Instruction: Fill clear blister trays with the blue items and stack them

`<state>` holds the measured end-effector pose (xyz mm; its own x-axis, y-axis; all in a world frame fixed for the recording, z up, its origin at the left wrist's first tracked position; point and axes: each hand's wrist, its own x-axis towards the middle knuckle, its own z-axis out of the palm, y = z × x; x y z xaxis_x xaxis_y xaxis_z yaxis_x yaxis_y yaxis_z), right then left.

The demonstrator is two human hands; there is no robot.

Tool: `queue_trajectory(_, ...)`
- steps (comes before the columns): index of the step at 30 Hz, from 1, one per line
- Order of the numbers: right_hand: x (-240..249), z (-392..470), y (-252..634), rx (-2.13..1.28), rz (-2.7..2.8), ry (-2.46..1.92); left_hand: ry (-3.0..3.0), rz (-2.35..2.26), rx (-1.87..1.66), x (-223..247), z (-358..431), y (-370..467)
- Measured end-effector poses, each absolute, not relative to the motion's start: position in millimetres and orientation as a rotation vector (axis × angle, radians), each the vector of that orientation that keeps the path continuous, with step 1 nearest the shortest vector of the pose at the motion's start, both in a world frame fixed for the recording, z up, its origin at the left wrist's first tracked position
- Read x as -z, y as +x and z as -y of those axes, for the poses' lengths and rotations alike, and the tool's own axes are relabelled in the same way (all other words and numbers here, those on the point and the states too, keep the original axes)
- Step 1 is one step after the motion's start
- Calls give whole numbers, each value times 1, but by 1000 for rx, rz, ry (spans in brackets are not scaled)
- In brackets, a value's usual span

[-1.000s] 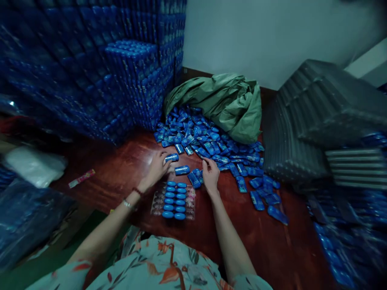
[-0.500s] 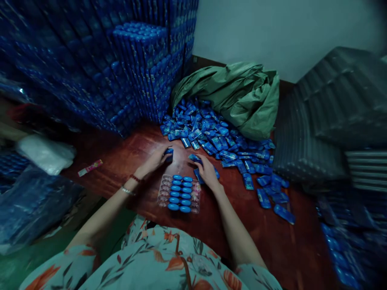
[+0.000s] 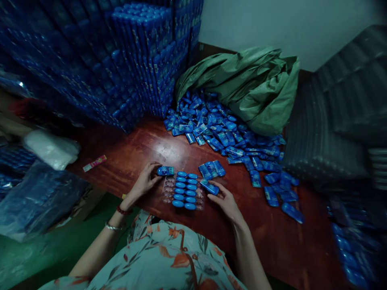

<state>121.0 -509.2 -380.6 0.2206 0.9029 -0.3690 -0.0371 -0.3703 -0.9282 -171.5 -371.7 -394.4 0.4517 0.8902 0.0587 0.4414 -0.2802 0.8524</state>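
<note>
A small blue labelled pack (image 3: 165, 171) is gripped by my left hand (image 3: 145, 179), at the far left corner of a clear plastic tray (image 3: 168, 194). Two columns of glossy blue oval pieces (image 3: 185, 193) fill the middle of that tray, while its patterned outer slots show on both sides. On the right side, my right hand (image 3: 225, 201) pinches another blue pack (image 3: 209, 187) close to the tray's edge. Just beyond it, several blue packs (image 3: 212, 169) lie side by side on the reddish wooden table (image 3: 130, 149).
A heap of blue packs (image 3: 217, 125) spills from a green sack (image 3: 256, 88). Tall stacks of blue packages (image 3: 145, 60) rise at the left back, grey stacked trays (image 3: 314, 133) at the right. A pink strip (image 3: 94, 162) and a white plastic bag (image 3: 51, 149) lie left.
Both hands have drawn back toward me from beyond the tray to its two sides, each with a blue pack. The camera view has shifted slightly.
</note>
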Motion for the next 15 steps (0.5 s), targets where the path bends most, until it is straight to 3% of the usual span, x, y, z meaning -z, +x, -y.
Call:
queue_trajectory(9, 395, 506, 94, -753, 1156, -1884, 2360, -1068, -555, 397, 371, -161)
queue_trajectory(15, 396, 509, 88, -682, 1112, -1938, 2256, -1078, -562, 402, 349, -155)
